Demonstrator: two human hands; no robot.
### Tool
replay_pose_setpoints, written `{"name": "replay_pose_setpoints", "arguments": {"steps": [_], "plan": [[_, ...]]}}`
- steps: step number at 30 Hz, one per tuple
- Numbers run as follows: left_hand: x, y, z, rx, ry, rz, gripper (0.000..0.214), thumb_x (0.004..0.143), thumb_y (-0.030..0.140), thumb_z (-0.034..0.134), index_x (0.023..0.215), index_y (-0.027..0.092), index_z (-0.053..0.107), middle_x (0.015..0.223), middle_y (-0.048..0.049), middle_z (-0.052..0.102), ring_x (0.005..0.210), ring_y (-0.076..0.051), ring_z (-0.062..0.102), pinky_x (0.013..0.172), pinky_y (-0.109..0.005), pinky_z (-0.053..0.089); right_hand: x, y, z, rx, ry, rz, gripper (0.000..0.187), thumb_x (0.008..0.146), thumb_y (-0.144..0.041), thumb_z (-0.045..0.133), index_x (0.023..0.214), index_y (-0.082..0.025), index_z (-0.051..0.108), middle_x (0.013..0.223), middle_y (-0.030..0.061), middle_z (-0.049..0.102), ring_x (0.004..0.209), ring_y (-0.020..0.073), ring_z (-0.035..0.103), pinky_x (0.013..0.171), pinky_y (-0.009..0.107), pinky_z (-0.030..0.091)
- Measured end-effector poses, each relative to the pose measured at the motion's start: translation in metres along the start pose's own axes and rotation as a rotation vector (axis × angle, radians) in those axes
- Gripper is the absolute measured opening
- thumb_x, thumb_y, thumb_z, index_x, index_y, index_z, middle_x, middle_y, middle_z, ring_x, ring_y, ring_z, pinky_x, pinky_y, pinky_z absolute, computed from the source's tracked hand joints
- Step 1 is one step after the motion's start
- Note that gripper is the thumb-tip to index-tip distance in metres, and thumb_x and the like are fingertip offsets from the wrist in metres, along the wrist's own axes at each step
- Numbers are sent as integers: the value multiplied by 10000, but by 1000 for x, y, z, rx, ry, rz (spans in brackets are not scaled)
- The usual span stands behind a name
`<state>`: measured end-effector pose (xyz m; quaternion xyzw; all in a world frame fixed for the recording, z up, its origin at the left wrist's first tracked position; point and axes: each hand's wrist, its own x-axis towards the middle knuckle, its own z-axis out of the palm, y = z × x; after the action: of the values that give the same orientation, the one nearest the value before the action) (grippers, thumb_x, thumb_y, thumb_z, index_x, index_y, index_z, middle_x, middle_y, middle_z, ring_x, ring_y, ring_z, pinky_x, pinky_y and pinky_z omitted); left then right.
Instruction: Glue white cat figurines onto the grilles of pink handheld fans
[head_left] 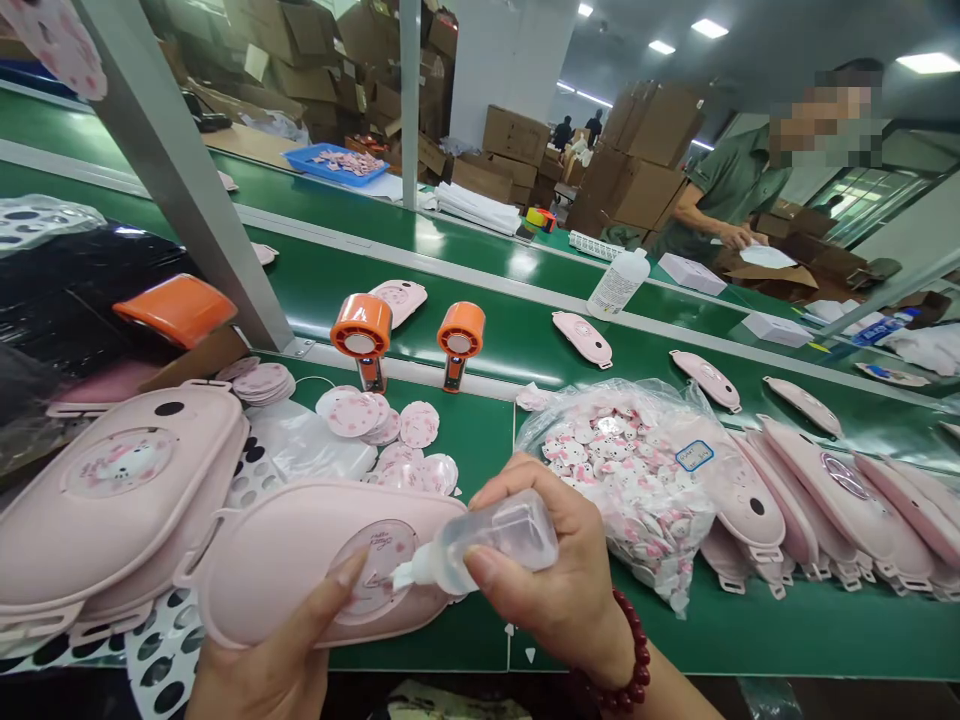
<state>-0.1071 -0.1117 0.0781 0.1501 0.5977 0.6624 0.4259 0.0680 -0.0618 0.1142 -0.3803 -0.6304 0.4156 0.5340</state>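
Note:
My right hand grips a translucent squeeze bottle, tilted so its white nozzle is at the round printed inset of a pink oval plastic shell. I cannot tell whether the tip touches. Wrapped around the shell's near edge, my left hand keeps its thumb on the inset. Round printed discs lie just behind the shell. To the right, a clear plastic bag is full of small white and pink character pieces.
Stacked pink shells stand at left, and a leaning row of others at right. Two orange handheld fans stand behind the discs. A white bottle stands farther back. Across the benches, a person handles something white.

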Motion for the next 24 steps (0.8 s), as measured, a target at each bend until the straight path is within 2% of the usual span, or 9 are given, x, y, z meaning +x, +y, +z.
{"name": "replay_pose_setpoints", "arguments": {"steps": [3, 5, 9, 11, 13, 18, 20, 24], "plan": [[-3, 4, 1, -27, 13, -26, 494, 371, 318, 981, 812, 228, 777, 1091, -4, 798, 1031, -285, 739, 892, -317, 635, 3, -2, 4, -32, -26, -27, 138, 707, -253, 759, 829, -212, 711, 744, -31, 628, 622, 114, 533, 614, 251, 456], [-4, 5, 1, -19, 8, -24, 474, 343, 277, 972, 770, 224, 773, 1042, -7, 803, 1008, -281, 742, 882, -298, 633, 4, -3, 6, -38, -41, -44, 118, 719, -248, 750, 822, -209, 707, 745, -31, 629, 638, 117, 546, 641, 257, 474], [-3, 3, -3, 38, -37, 50, 573, 457, 403, 978, 976, 295, 762, 1141, 37, 780, 1096, -242, 713, 935, -274, 606, 6, -4, 8, -33, -65, -64, 101, 730, -235, 736, 821, -205, 704, 739, -36, 623, 642, 114, 553, 660, 254, 488], [-2, 0, -5, 32, -23, 30, 643, 443, 463, 983, 1020, 300, 752, 1138, 31, 779, 1094, -254, 716, 922, -284, 617, 7, -4, 7, -43, -67, -64, 95, 734, -235, 730, 818, -205, 698, 735, -36, 619, 641, 116, 554, 651, 253, 485], [-1, -3, -7, 8, -7, 9, 686, 399, 443, 999, 1018, 287, 750, 1100, 19, 789, 1050, -264, 733, 907, -287, 624, 6, -3, 6, -68, -61, -60, 93, 743, -242, 726, 822, -204, 697, 738, -30, 619, 641, 121, 554, 634, 255, 477], [2, -8, -9, 11, -16, 58, 666, 483, 378, 985, 1093, 269, 740, 1100, 0, 793, 1052, -269, 742, 955, -317, 606, 6, -1, 3, -104, -44, -53, 104, 760, -261, 725, 839, -200, 696, 743, -21, 620, 642, 129, 557, 618, 259, 470], [2, -6, -6, 10, 8, 32, 665, 464, 365, 990, 1073, 255, 746, 1105, -2, 792, 1062, -271, 740, 932, -295, 611, 6, -2, 3, -94, -46, -46, 107, 756, -267, 725, 832, -200, 689, 738, -21, 619, 642, 131, 563, 623, 263, 477], [0, 5, 2, -49, 9, -60, 616, 419, 299, 992, 984, 247, 752, 1175, 5, 780, 1145, -317, 712, 930, -341, 623, 6, -3, 4, -62, -58, 9, 112, 744, -281, 736, 813, -206, 690, 724, -18, 615, 669, 145, 587, 629, 268, 488]]}}
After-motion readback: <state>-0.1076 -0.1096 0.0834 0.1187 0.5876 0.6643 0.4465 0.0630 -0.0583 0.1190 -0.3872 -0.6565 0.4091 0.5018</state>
